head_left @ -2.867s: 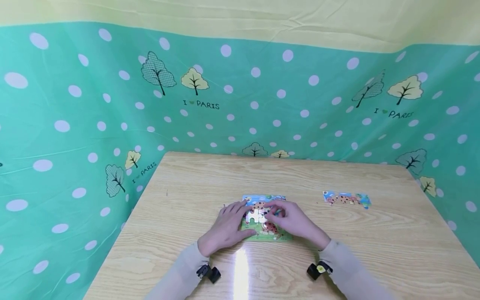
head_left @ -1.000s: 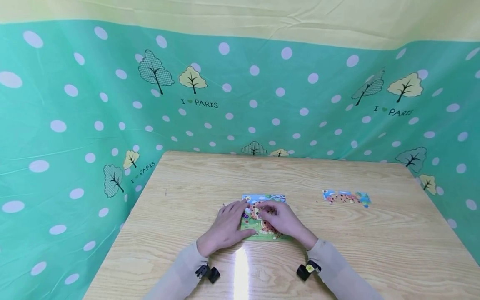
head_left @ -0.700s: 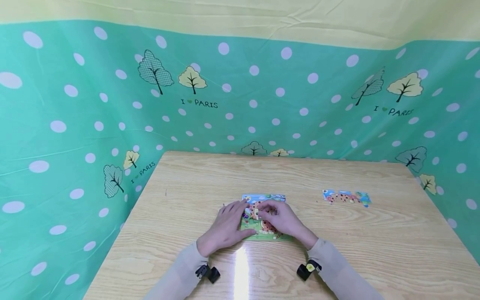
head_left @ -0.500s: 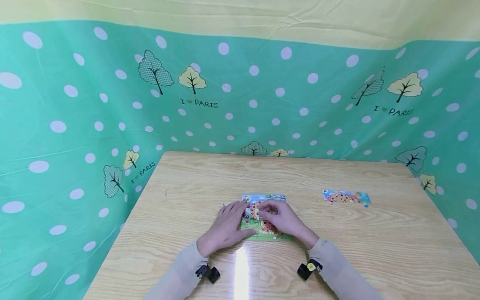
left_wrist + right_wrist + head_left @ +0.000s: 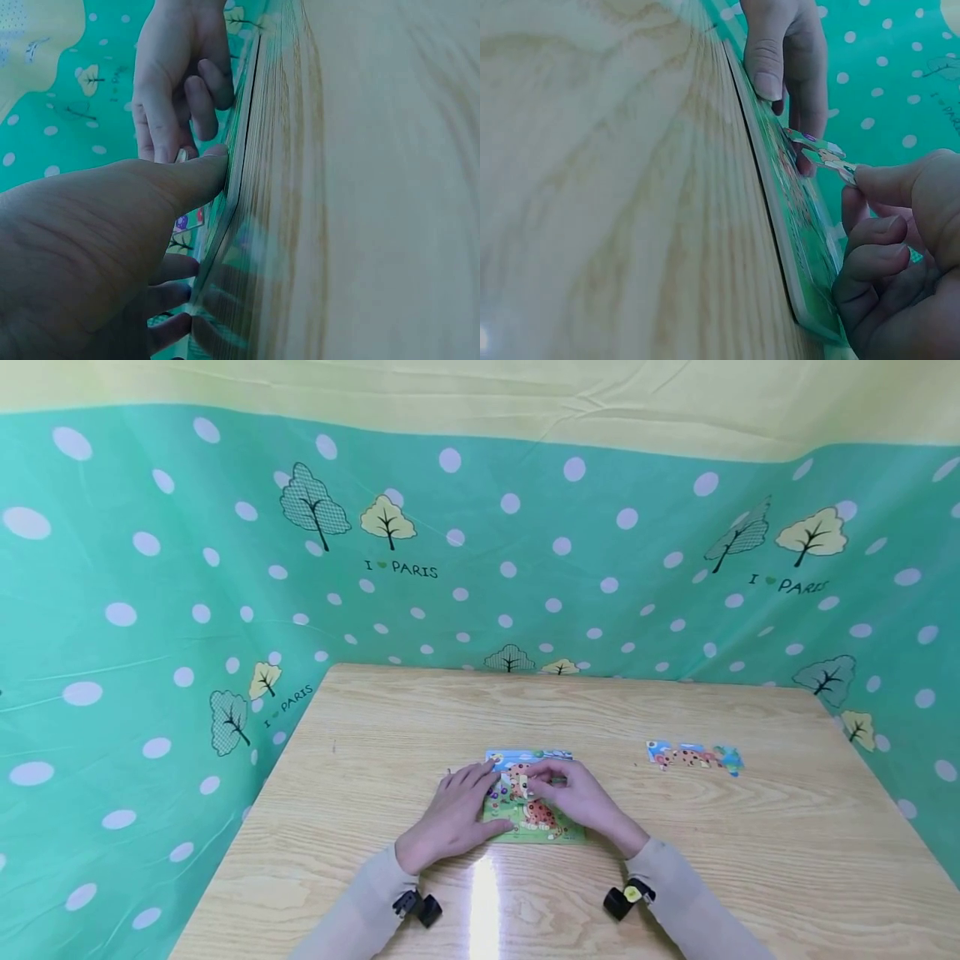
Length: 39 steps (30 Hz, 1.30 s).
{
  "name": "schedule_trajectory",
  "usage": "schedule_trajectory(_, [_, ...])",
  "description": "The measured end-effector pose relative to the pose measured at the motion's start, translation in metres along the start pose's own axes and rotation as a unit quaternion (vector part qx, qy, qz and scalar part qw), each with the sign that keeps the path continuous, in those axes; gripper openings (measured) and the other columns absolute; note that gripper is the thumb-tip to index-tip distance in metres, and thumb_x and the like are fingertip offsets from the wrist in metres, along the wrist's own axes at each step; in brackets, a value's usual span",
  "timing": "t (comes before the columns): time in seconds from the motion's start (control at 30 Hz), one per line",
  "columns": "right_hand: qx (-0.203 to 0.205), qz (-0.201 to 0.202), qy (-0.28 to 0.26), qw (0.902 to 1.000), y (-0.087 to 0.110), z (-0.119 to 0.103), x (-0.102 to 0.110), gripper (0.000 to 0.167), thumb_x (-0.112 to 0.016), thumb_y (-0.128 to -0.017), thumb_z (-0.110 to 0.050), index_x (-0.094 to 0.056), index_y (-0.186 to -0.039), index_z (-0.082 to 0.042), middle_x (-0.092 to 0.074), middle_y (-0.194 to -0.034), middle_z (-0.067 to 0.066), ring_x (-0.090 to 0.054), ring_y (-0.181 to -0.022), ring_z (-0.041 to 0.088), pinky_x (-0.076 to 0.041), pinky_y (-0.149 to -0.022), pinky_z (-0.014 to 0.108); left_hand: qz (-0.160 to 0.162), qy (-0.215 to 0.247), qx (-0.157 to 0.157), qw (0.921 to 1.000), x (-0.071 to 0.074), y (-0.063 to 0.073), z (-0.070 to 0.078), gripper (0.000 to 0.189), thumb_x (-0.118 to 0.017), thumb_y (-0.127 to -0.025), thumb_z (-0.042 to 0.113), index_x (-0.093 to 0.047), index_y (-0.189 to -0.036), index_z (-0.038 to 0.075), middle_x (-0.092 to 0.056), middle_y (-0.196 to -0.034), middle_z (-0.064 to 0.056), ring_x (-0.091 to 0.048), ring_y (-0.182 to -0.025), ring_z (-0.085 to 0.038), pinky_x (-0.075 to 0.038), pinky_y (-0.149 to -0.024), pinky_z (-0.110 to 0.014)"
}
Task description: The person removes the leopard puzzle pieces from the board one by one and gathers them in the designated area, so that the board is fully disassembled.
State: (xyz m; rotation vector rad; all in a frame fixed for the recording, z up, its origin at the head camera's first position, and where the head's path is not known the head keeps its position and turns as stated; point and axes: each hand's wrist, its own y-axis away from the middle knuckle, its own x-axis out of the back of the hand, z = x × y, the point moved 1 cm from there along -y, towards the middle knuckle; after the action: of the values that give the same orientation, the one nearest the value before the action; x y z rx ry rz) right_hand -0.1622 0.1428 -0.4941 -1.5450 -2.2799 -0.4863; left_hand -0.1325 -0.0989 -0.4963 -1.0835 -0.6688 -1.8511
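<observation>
A jigsaw board [image 5: 498, 833] with a spotted red animal on green grass and blue sky lies flat at the middle of the table. My left hand [image 5: 453, 818] rests on its left side, fingers spread, thumb at the lower part. My right hand [image 5: 585, 802] pinches jigsaw pieces [image 5: 829, 159] between thumb and forefinger, the other fingers curled below, as the right wrist view shows. The pieces tilt over the board, their far end close to the left fingers. In the head view, the right fingers hide part of the board.
Several more jigsaw pieces [image 5: 693, 757], blue and spotted red, lie in a row on the wooden table [image 5: 390, 718] to the right of the board. A green dotted curtain [image 5: 510, 568] stands behind and along both sides.
The held pieces, pale with glare 2.9 seconds ago, now show their colours at another tilt. My right hand shifted left, then lately a little back right. The left hand stays on the board.
</observation>
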Motion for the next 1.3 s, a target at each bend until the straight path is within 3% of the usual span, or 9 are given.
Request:
schedule_trajectory(0.27, [-0.011, 0.013, 0.017, 0.9997, 0.004, 0.005, 0.011, 0.025, -0.073, -0.101, -0.025, -0.076, -0.124, -0.015, -0.075, -0.111, 0.002, -0.067, -0.102, 0.015, -0.056, -0.094, 0.037, -0.001, 0.002, -0.003, 1.0, -0.001, 0.001, 0.0, 0.086, -0.067, -0.098, 0.061, -0.043, -0.162, 0.008, -0.033, -0.174, -0.015, -0.034, -0.158, -0.043, -0.025, -0.128, -0.069])
schedule_trajectory(0.6, [-0.009, 0.018, 0.001, 0.9998, 0.012, 0.013, 0.028, 0.028, -0.072, -0.102, -0.023, -0.075, -0.126, -0.008, -0.076, -0.116, 0.009, -0.068, -0.1, 0.015, -0.057, -0.081, 0.023, -0.002, 0.007, 0.0, 1.0, 0.0, 0.001, -0.001, 0.085, -0.067, -0.098, 0.061, -0.044, -0.162, 0.01, -0.034, -0.174, -0.014, -0.033, -0.158, -0.042, -0.026, -0.128, -0.068])
schedule_trajectory(0.97, [-0.028, 0.043, 0.002, 0.9987, 0.023, 0.023, 0.05, 0.034, -0.069, -0.104, -0.027, -0.073, -0.131, -0.008, -0.076, -0.126, 0.012, -0.07, -0.11, 0.018, -0.055, -0.097, 0.034, 0.002, 0.006, -0.008, 0.9999, -0.003, 0.001, -0.003, 0.087, -0.067, -0.097, 0.062, -0.043, -0.163, 0.009, -0.032, -0.174, -0.015, -0.033, -0.158, -0.042, -0.025, -0.127, -0.069])
schedule_trajectory(1.3, [-0.056, 0.066, 0.023, 0.996, 0.034, 0.038, 0.066, 0.033, -0.07, -0.104, -0.027, -0.074, -0.13, -0.007, -0.077, -0.125, 0.011, -0.07, -0.111, 0.019, -0.054, -0.095, 0.027, 0.006, 0.01, -0.005, 0.9999, -0.007, 0.001, -0.006, 0.088, -0.066, -0.097, 0.064, -0.043, -0.163, 0.011, -0.033, -0.174, -0.014, -0.033, -0.159, -0.042, -0.023, -0.128, -0.069])
